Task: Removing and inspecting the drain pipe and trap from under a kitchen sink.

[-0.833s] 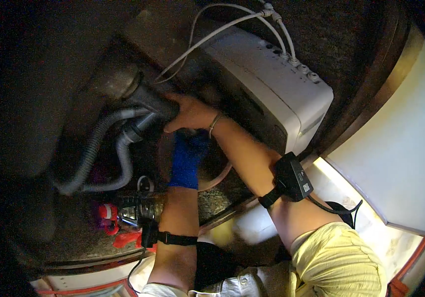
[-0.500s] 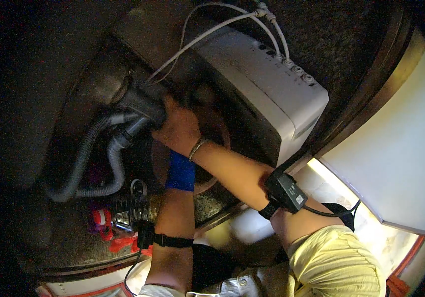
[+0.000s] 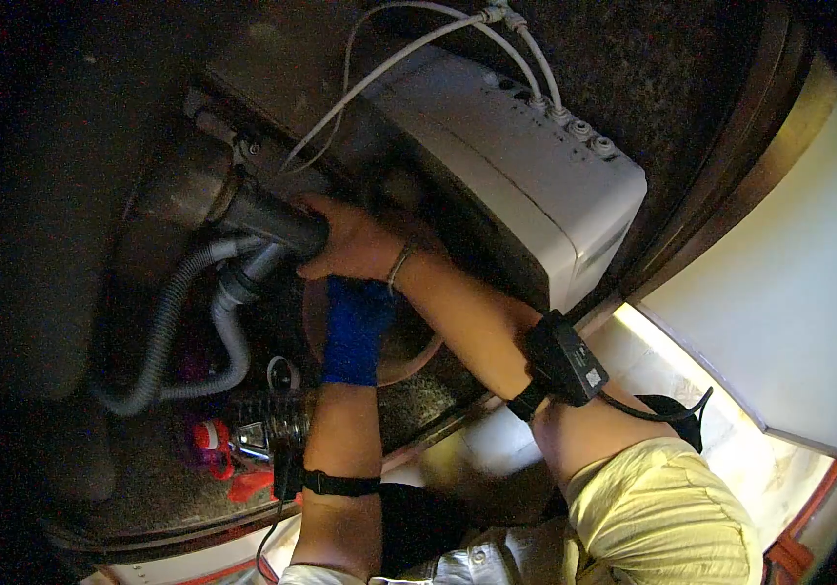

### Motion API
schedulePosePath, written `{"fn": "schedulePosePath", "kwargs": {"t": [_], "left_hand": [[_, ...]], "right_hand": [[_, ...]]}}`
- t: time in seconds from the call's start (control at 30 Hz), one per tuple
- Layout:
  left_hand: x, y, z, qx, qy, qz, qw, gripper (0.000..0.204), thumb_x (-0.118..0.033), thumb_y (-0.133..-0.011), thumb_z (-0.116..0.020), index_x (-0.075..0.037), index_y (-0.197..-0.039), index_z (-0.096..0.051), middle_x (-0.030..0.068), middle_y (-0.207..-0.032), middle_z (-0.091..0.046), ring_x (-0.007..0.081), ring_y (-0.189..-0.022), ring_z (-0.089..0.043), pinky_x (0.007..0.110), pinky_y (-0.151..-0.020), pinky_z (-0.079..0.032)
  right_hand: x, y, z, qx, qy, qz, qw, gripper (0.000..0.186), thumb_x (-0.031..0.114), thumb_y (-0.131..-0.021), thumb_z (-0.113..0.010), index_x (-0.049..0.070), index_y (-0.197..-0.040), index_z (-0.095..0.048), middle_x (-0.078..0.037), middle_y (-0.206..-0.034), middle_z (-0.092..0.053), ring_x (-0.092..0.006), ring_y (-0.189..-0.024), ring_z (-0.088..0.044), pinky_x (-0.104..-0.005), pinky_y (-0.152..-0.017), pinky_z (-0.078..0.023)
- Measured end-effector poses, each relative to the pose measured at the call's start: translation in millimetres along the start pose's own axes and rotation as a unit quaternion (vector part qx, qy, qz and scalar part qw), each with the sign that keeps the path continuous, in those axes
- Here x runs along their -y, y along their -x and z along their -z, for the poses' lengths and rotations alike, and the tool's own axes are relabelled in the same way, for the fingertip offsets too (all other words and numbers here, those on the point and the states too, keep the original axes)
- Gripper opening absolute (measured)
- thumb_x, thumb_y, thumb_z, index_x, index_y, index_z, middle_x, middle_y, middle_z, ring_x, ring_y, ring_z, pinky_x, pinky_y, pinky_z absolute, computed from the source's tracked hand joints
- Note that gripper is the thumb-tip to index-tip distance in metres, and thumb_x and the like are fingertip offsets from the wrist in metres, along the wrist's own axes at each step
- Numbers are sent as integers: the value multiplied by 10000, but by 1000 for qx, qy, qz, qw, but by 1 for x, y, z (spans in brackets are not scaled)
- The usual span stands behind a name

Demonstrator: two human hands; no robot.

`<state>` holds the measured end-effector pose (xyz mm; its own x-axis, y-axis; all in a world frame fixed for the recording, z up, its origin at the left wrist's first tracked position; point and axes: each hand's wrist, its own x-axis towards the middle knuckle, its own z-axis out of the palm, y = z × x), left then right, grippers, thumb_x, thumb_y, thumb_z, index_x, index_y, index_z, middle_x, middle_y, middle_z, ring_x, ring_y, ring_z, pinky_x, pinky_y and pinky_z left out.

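Note:
My right hand [image 3: 355,241], bare with a bracelet at the wrist, is closed around the end of a dark grey drain fitting [image 3: 277,219]. Its thumb lies along the lower side; the other fingers are partly hidden behind the fitting. Two grey corrugated hoses [image 3: 167,336] branch off below that fitting, which joins a rounded drain body [image 3: 179,190] on the left. My left hand [image 3: 358,302] reaches up beneath the right one, with blue fabric covering it at the wrist. The right hand and the dark hide its fingers.
A white box-shaped unit [image 3: 506,166] with white tubes [image 3: 409,58] fills the upper right. Beside my left forearm lies a clear plastic bottle [image 3: 267,429] with a red cap [image 3: 210,435]. A round basin-like rim [image 3: 409,369] sits behind my arms; a pale cabinet door [image 3: 779,292] stands right.
The view has shifted slightly, showing more of the drain body. My right hand stays at the fitting, and my left hand has moved slightly to the right under it.

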<state>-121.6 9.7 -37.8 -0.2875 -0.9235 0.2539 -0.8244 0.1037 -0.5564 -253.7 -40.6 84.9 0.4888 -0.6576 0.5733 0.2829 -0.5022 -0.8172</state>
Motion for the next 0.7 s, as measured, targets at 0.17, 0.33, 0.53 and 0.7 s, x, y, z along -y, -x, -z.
{"fn": "schedulePosePath", "kwargs": {"t": [0.17,0.33,0.53,0.7], "left_hand": [[7,6,23,40,43,-3,998,465,-313,-894,-299,-102,-1308,-298,122,-1313,-363,231,-1200,-364,373,-997,-292],[7,0,30,72,87,-18,993,463,-320,-888,-309,-107,-1299,-320,125,-1308,-369,235,-1193,-375,376,-997,-294],[7,8,15,91,202,52,974,457,-342,-868,-336,-124,-1267,-385,125,-1287,-396,241,-1176,-396,390,-990,-300],[-1,-7,31,185,92,-32,978,474,-373,-858,-351,-121,-1258,-395,127,-1264,-424,244,-1162,-407,391,-976,-312]], "right_hand": [[39,8,-30,-131,114,-105,979,822,185,-500,-759,17,-1215,-389,-187,-1075,-558,-314,-991,-543,-328,-869,-423],[25,-3,1,29,70,-45,996,909,223,-516,-778,30,-1280,-325,-199,-1174,-495,-307,-1112,-461,-337,-944,-355],[-2,-9,9,107,-48,-20,993,902,218,-535,-778,28,-1291,-324,-156,-1199,-487,-253,-1152,-412,-312,-980,-293],[-4,-5,10,82,-60,-46,994,832,183,-521,-775,18,-1243,-394,-157,-1144,-526,-248,-1078,-478,-306,-931,-353]]}}
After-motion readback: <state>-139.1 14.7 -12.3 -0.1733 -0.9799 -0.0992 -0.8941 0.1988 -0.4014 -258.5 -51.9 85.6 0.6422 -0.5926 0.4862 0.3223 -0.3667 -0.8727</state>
